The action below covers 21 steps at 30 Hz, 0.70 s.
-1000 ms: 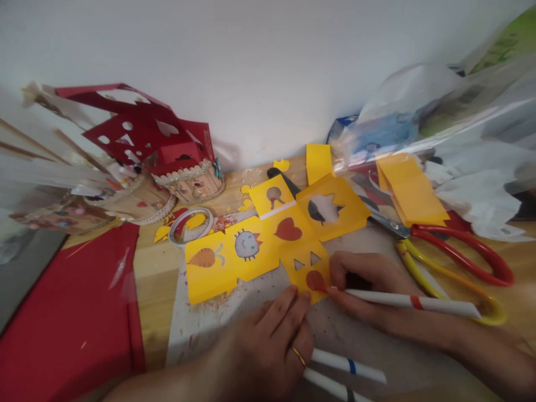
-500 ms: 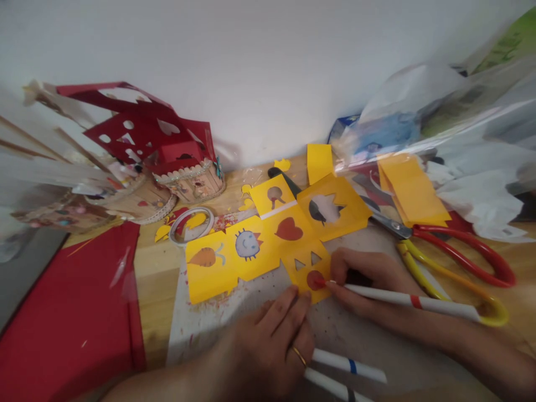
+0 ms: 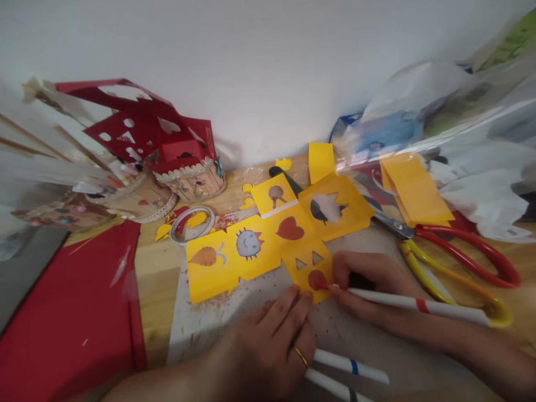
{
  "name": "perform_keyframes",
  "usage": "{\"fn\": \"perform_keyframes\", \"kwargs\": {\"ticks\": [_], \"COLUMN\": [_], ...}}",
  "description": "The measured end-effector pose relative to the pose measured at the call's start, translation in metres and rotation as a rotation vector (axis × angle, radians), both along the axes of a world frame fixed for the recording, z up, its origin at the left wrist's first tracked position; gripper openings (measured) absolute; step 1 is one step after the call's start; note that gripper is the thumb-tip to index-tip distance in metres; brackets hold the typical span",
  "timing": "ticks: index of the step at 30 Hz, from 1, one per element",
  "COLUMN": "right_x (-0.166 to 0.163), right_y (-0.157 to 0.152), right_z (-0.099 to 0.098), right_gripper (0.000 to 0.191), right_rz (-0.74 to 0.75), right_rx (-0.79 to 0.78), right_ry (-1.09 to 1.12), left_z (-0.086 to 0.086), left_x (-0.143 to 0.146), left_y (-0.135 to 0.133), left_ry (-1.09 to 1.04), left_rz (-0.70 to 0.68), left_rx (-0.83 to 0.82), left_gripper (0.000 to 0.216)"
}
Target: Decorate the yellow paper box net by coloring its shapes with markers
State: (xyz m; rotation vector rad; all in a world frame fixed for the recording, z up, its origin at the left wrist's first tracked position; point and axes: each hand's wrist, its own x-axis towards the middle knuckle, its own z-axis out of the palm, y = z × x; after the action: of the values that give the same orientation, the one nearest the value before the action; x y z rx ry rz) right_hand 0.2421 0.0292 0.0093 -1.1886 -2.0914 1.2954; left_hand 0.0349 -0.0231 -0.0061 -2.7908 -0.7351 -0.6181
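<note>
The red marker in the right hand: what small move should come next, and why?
Probably a short stroke of the red marker across the round cut-out on the yellow paper template. The right hand holds the tip at that shape's right edge, while the left hand fingertips press the paper's near edge flat, so it looks steady enough to colour.

Home craft corner: a wooden worktop [image 3: 157, 290] against a plain white wall, strewn with cut yellow card [image 3: 268, 240], red paper sheets [image 3: 71, 312], scissors [image 3: 456, 257], a tape roll [image 3: 192, 223], marker pens [image 3: 352, 365], ice-lolly-stick baskets [image 3: 195, 181] and plastic bags [image 3: 460, 128].
</note>
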Motion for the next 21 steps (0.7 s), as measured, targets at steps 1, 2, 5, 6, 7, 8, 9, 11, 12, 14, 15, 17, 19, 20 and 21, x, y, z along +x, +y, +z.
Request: {"fn": "perform_keyframes", "kwargs": {"ticks": [1, 2, 5, 6, 7, 8, 9, 11, 12, 14, 15, 17, 19, 20, 21], "right_x": [0.0003, 0.0005, 0.0008, 0.0007, 0.0007, 0.0008, 0.0008, 0.001, 0.001, 0.001, 0.001, 0.0007, 0.0005, 0.0006, 0.0008], "right_y": [0.0001, 0.0001, 0.0, -0.0002, -0.0003, -0.0005, -0.0006, -0.0007, -0.0006, -0.0004, -0.0002, 0.0002, 0.0005, 0.0005, 0.0004], "right_z": [-0.0001, -0.0004, -0.002, -0.0027, -0.0033, -0.004, -0.0047, -0.0059, -0.0062, -0.0062, -0.0059, -0.0049, -0.0042, -0.004, -0.0041], "right_gripper": [0.024, 0.024, 0.023, 0.023, 0.023, 0.023, 0.023, 0.022, 0.022, 0.023, 0.023, 0.023, 0.024, 0.024, 0.024], "right_rz": [-0.014, -0.021, 0.012, 0.005, -0.01, -0.018, -0.018, -0.002, -0.009, -0.04, -0.04, -0.02, -0.044, -0.061, -0.069], "right_rx": [0.009, 0.02, 0.029, 0.03, 0.033, 0.035, 0.036, 0.033, 0.03, 0.027, 0.026, 0.015, 0.017, 0.022, 0.029], "right_ry": [0.006, 0.015, 0.02, 0.018, 0.018, 0.02, 0.022, 0.019, 0.013, 0.006, 0.008, 0.008, 0.011, 0.014, 0.015], "left_z": [-0.0002, -0.0003, -0.0002, -0.0001, 0.0001, 0.0001, 0.0001, -0.0002, -0.0003, -0.0005, -0.0006, -0.0004, -0.0001, 0.0, 0.0], "left_x": [0.0, 0.0, -0.0001, -0.0001, 0.0, 0.0001, 0.0002, 0.0004, 0.0004, 0.0005, 0.0006, 0.0007, 0.0005, 0.0004, 0.0002], "left_y": [0.0002, 0.0003, 0.0006, 0.0006, 0.0006, 0.0006, 0.0007, 0.0009, 0.0009, 0.0008, 0.0007, 0.0004, 0.0001, 0.0001, 0.0001], "left_ry": [-0.002, -0.006, -0.01, -0.01, -0.008, -0.005, -0.003, -0.003, -0.003, -0.008, -0.01, -0.013, -0.006, -0.004, -0.005], "left_rz": [-0.001, 0.001, 0.009, 0.01, 0.01, 0.007, 0.004, 0.003, 0.002, 0.004, 0.005, 0.004, 0.001, -0.002, -0.003], "left_rx": [0.0, 0.0, -0.004, -0.004, -0.005, -0.005, -0.006, -0.006, -0.004, 0.0, 0.001, 0.004, -0.002, -0.003, -0.003], "left_gripper": [0.027, 0.027, 0.027, 0.027, 0.027, 0.027, 0.027, 0.027, 0.027, 0.027, 0.027, 0.027, 0.027, 0.027, 0.027]}}
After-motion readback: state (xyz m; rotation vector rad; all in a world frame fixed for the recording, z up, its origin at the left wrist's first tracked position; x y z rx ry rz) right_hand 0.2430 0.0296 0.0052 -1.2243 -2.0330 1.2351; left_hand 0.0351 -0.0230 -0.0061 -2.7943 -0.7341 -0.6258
